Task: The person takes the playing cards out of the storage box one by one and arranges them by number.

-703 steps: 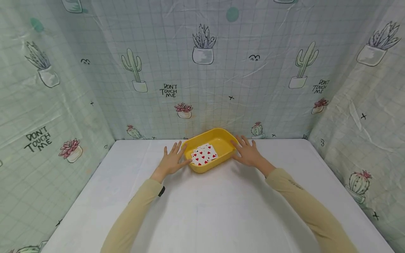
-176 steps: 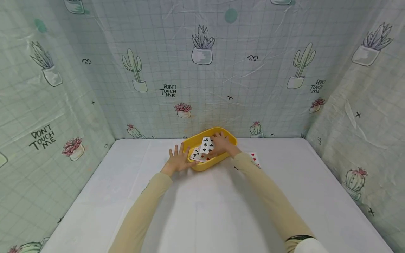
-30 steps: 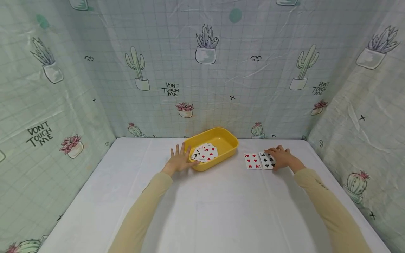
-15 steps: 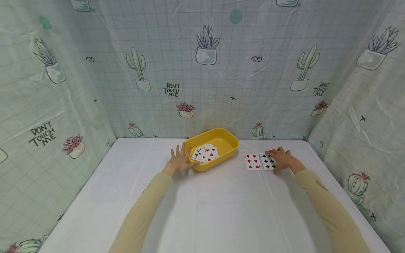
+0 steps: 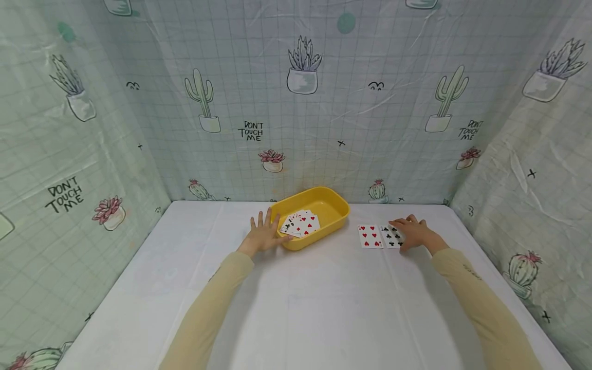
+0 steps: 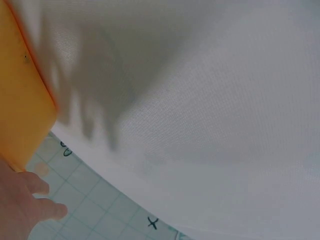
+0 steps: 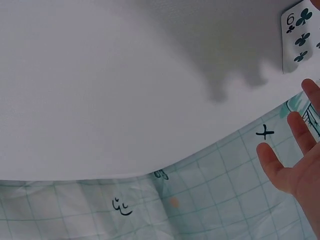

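Observation:
In the head view my left hand [image 5: 261, 236] lies at the left end of a yellow plastic tray [image 5: 339, 208], fingers spread and straight, thumb along the near rim. Several face-up playing cards [image 5: 305, 224] overlap inside the tray. To the tray's right, a six of hearts [image 5: 370, 236] lies face up on the table. Right beside it is a six of clubs [image 5: 390, 237], whose right part is covered by my right hand [image 5: 415, 233]. That hand's index finger and thumb span the card at its far and near edges. Its other fingers [image 7: 272, 162] stick out apart in the right wrist view.
The white table [image 5: 296, 308] ends at a patterned cloth backdrop [image 5: 342, 128], which also rises on both sides. The tray stands near the table's back edge, set at a slant.
Compared with several seconds ago, the six of clubs has gone from the tray to the table beside the six of hearts. Over the last second it has turned only slightly; the left hand stays put.

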Action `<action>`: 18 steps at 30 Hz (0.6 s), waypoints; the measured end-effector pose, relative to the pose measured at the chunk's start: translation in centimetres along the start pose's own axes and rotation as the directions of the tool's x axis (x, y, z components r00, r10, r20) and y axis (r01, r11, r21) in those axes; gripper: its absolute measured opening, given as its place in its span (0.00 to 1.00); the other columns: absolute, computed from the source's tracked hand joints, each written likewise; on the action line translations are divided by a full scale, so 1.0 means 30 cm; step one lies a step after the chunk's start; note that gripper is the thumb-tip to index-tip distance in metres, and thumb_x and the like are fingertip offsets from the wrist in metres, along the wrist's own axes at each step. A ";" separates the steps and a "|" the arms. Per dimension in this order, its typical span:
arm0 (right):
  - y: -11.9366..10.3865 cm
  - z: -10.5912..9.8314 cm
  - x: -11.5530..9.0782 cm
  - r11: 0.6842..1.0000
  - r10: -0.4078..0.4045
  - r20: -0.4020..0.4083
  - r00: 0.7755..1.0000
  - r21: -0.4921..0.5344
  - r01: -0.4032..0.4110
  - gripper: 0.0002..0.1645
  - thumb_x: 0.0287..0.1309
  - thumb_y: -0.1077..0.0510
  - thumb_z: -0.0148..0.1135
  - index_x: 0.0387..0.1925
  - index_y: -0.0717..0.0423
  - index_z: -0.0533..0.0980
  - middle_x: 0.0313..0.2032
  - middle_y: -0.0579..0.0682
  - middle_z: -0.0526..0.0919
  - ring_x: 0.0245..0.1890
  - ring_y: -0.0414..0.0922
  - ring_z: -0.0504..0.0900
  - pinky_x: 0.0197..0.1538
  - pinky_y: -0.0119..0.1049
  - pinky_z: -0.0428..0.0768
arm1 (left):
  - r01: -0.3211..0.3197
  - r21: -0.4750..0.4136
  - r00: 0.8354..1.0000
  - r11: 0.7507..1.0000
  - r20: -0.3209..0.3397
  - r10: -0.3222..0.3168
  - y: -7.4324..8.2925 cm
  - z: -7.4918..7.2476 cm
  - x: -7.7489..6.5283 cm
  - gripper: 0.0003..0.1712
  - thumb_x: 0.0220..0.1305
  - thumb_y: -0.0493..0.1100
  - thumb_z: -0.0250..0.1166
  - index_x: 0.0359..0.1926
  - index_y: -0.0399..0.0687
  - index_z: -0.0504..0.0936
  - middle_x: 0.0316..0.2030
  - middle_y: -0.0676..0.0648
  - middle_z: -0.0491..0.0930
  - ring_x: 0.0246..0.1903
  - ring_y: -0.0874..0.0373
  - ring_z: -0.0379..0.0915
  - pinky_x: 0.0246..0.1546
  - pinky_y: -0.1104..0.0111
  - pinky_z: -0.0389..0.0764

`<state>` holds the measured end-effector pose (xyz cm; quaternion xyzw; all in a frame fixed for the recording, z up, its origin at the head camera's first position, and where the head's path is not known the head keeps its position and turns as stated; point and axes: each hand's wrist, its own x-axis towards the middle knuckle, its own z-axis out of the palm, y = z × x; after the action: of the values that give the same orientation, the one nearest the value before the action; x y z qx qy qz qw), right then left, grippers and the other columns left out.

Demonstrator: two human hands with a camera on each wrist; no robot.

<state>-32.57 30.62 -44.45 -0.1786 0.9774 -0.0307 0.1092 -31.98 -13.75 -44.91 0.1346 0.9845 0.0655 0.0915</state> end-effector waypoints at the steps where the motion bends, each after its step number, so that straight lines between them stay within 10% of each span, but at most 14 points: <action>1: 0.001 -0.001 0.001 1.000 0.000 -0.010 1.000 -0.003 0.000 0.50 0.36 0.54 0.71 0.63 0.59 0.58 0.59 0.61 0.63 0.54 0.62 0.56 0.44 0.57 0.58 | 0.000 0.000 1.000 1.000 0.000 0.000 0.000 -0.001 0.000 0.53 0.54 0.75 0.39 0.69 0.47 0.37 0.68 0.37 0.25 0.66 0.34 0.24 0.61 0.40 0.31; 18: -0.128 -0.049 0.069 0.995 -0.096 -0.140 0.985 -0.027 0.093 0.40 0.49 0.50 0.61 0.62 0.58 0.60 0.59 0.60 0.67 0.55 0.58 0.60 0.47 0.60 0.60 | 0.004 0.016 1.000 1.000 -0.001 -0.004 0.004 -0.008 -0.002 0.54 0.54 0.76 0.39 0.69 0.47 0.38 0.69 0.37 0.27 0.66 0.34 0.26 0.62 0.40 0.35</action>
<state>-33.47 26.32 -43.07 -0.2232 0.9733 -0.0385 0.0362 -31.94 -13.67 -44.64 0.1335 0.9853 0.0573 0.0903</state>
